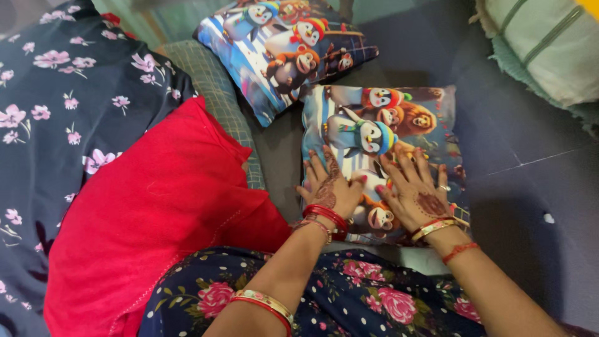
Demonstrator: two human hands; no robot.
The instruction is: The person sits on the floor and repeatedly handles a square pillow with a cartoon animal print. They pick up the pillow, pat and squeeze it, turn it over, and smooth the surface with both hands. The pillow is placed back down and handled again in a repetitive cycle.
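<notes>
My left hand (pixel 331 184) and my right hand (pixel 417 190) lie flat, fingers spread, on a small cushion (pixel 399 118) printed with cartoon penguins and monkeys. The cushion rests on a dark grey surface just beyond my lap. Both hands press its near half, side by side, holding nothing. Red and gold bangles ring both wrists, and henna marks the backs of the hands.
A second cushion (pixel 281 47) with the same print lies farther back to the left. A red cloth (pixel 156 212) and a dark floral fabric (pixel 50 112) cover the left side. A pale green-trimmed cushion (pixel 549 50) sits at the far right. My floral garment (pixel 362 299) fills the near edge.
</notes>
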